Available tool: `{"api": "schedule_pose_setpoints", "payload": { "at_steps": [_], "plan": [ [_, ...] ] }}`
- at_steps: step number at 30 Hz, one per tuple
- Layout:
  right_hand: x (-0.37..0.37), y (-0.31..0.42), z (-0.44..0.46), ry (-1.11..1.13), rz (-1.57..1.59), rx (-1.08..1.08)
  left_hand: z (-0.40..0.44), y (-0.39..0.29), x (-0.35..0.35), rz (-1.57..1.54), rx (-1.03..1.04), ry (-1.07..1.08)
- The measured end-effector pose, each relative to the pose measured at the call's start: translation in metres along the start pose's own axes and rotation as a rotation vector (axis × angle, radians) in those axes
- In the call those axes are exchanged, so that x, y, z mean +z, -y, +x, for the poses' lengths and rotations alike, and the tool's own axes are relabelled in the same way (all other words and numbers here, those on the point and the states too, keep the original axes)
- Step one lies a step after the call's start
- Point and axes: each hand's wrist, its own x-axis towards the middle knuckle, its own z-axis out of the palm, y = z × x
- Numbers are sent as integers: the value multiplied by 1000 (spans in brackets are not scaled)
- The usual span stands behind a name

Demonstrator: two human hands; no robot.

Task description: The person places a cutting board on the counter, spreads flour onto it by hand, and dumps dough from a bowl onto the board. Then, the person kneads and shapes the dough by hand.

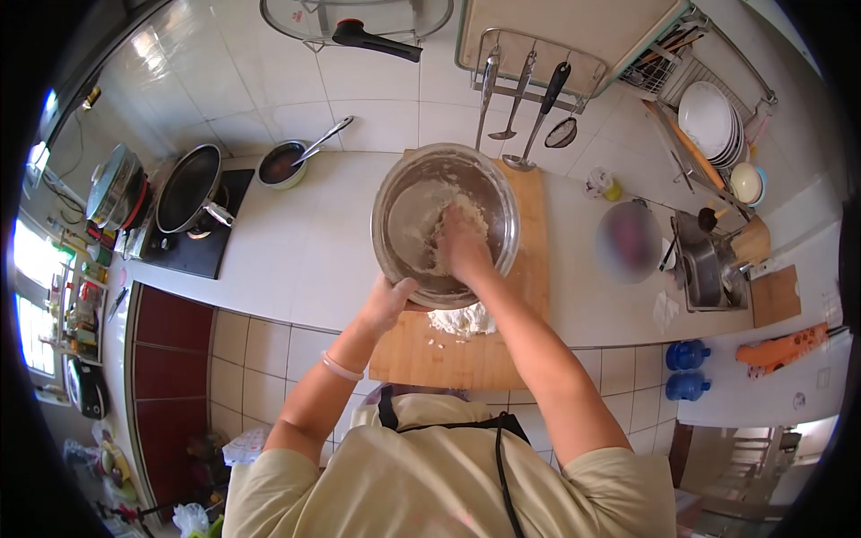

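Observation:
A large metal bowl [387, 235] is tilted toward me above a wooden board [529, 269]. My left hand [391, 301] grips its near-left rim, with the thumb along the side. Inside, my right hand [465, 249] presses into crumbly, flour-dusted dough [480, 215]. Its fingers are blurred by motion and partly buried, so their pose does not show. Pale floury residue coats the bowl's inner wall. White flour [465, 321] lies in a heap on the board just below the bowl's near rim.
On the left, a frying pan [190, 188] sits on the stove [215, 242]. A small bowl with a spoon [282, 164] stands at the wall. Ladles and a strainer [561, 133] hang from a rack. Stacked plates [706, 119] and a sink [704, 269] are at the right.

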Motion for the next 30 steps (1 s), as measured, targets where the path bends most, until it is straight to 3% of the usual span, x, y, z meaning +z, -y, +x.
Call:
{"api": "schedule_pose_setpoints", "payload": {
  "at_steps": [2,3,4,6,7,8,10,11,14,16,18,19,21,23,27,29,30],
  "plan": [
    [10,14,-12,185,22,-132,1,5,-4,0,18,-5],
    [19,15,-24,145,56,-285,3,8,-6,-4,36,-11],
    [9,14,-19,150,56,-286,4,10,-8,-8,33,-13],
    [-22,14,-5,405,145,75,4,13,-14,23,-20,11],
    [-13,2,-6,251,53,107,4,12,-12,20,-16,12],
    [-1,-5,-4,251,53,106,2,12,-11,21,-53,14],
    [14,-16,7,-26,-181,-31,-3,7,-3,23,-84,18],
    [-8,11,14,11,39,141,-7,1,4,-7,-114,23],
    [7,26,20,12,299,-15,-11,-1,8,-29,-139,23],
    [14,30,4,240,326,-196,-6,-1,3,-17,-117,27],
    [10,36,-6,329,288,-372,-1,11,-8,8,-73,27],
    [-2,41,-2,334,286,-368,-3,9,-6,3,-77,29],
    [-29,49,23,489,-96,-121,-8,-5,2,-2,-165,9],
    [-35,4,37,173,-459,-520,-8,-1,-4,51,-163,-25],
    [-31,-40,36,166,-488,-549,-3,-13,-13,151,-123,-61],
    [-22,-30,17,104,-367,-249,9,-13,-18,140,-73,-68],
    [-16,-26,8,105,-367,-253,13,-11,-22,141,-31,-70]
  ]
}}
